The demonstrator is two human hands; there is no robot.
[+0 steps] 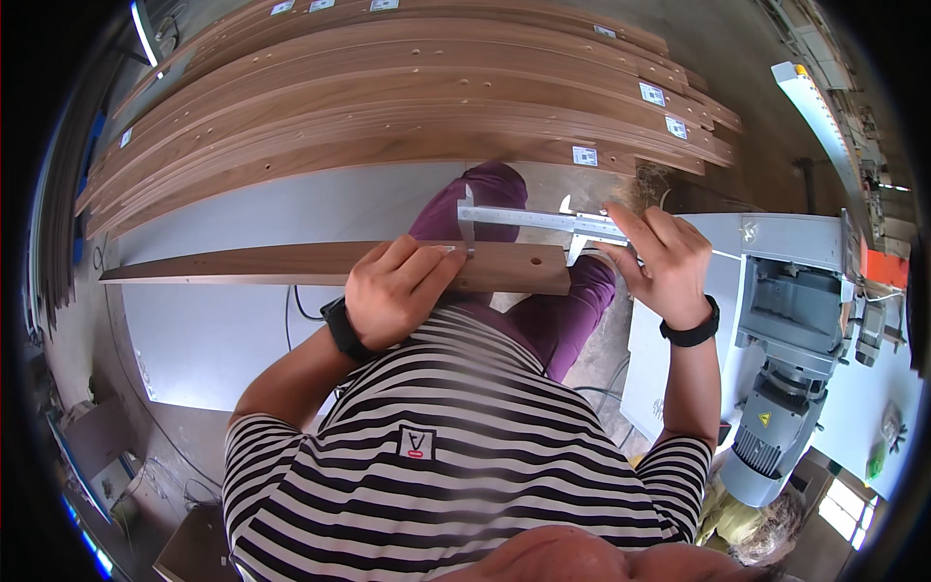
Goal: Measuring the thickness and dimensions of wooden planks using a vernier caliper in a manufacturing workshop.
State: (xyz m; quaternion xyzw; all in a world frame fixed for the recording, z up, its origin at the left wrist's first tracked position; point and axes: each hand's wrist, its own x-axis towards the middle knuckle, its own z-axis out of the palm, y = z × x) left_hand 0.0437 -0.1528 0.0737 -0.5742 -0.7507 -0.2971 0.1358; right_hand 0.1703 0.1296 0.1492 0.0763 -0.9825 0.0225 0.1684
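Observation:
My right hand (664,257) grips the slider end of a metal vernier caliper (529,219), thumb and fingers closed on it. The caliper lies level just above a long brown wooden board (242,264); its fixed jaw points down by my left fingertips and its sliding jaw is at the board's right end. My left hand (396,291) is closed over the board's upper edge, with the fingertips close to the fixed jaw. Whether they touch the jaw I cannot tell. A dark round hole shows near the board's right end.
Stacked long brown boards (388,114) with holes and white labels (584,156) stretch across the far side. A pale panel (213,339) is at the left. A grey motor-driven machine (781,388) stands on the right, and dark cables (289,320) hang below the board.

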